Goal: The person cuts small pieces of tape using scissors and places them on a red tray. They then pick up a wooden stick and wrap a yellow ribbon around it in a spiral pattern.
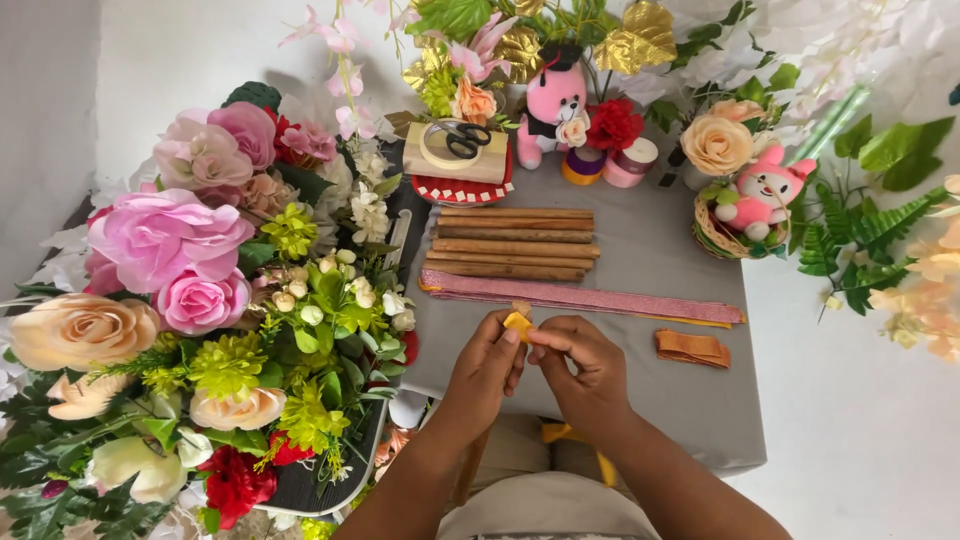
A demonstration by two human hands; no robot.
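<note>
Both my hands meet over the near edge of a grey cloth-covered table. My left hand and my right hand pinch a small folded piece of yellow-orange ribbon between their fingertips. More yellow ribbon trails down toward my lap. Just beyond my hands lies a long pink glitter strip with a yellow edge, and behind it a row of brown wooden sticks. A folded orange ribbon piece lies to the right.
A big bunch of artificial flowers fills the left side. At the back stand a pink plush toy, scissors and a tape ring on a block, ribbon spools, and a basket with a plush bunny.
</note>
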